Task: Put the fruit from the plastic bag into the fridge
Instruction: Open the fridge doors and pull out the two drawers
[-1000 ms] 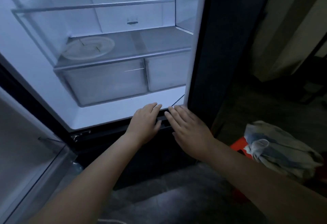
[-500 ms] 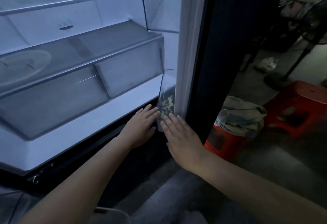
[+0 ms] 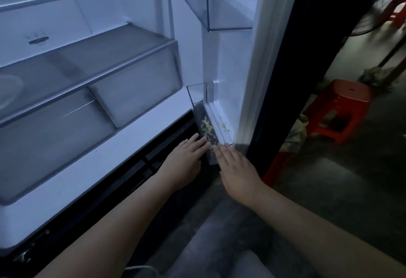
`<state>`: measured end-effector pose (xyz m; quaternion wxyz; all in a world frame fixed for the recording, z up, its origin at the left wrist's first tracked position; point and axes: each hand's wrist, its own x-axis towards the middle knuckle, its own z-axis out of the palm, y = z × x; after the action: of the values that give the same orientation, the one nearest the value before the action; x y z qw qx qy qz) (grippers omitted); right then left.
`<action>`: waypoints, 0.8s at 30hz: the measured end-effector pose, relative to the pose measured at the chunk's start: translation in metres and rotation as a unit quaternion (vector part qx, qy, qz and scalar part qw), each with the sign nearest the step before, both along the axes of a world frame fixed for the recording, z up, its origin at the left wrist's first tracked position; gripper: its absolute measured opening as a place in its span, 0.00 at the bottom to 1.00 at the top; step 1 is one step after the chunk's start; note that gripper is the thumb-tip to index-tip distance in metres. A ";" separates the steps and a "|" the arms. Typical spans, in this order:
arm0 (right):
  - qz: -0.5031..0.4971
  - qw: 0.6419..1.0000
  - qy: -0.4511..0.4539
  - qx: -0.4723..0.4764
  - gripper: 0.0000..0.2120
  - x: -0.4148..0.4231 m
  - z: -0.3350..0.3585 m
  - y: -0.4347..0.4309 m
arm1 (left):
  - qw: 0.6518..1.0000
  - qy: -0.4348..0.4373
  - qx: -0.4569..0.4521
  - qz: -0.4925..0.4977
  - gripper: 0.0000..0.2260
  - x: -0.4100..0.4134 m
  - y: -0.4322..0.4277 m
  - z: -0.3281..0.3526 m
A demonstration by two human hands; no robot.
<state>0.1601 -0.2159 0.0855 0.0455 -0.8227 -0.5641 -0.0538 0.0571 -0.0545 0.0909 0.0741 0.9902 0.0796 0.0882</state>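
Fridge [image 3: 123, 137]: door open, shelves and two drawers [image 3: 136, 93] bare, wide room inside. Red stool [image 3: 342, 110]: right, on floor. Clear door bin [image 3: 207, 128]: low on door, at fridge's bottom edge. Left hand [image 3: 186, 159], right hand [image 3: 237, 167]: fingers flat, spread, grasping nothing, fingertips beside bin. Fruit, bag: unseen. No legible writing.

Layout relative to the fridge [image 3: 123, 143]: two drawers [image 3: 136, 93] sit side by side inside it, under a shelf [image 3: 87, 58]. The door bin [image 3: 206, 123] stands at its lower right corner. Both hands lie flat before that bin, left hand [image 3: 184, 163] left of right hand [image 3: 237, 172]. A stool [image 3: 342, 106] stands on the floor right of the fridge door.
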 end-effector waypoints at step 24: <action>-0.105 0.981 0.047 0.159 0.19 0.177 -0.009 -0.094 | 0.993 0.088 0.061 -0.041 0.31 0.184 -0.104 0.007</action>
<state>0.3371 -0.3098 0.0763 0.1965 -0.8613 -0.4558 -0.1082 0.2412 -0.1580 0.0982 0.0097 0.9992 0.0400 0.0025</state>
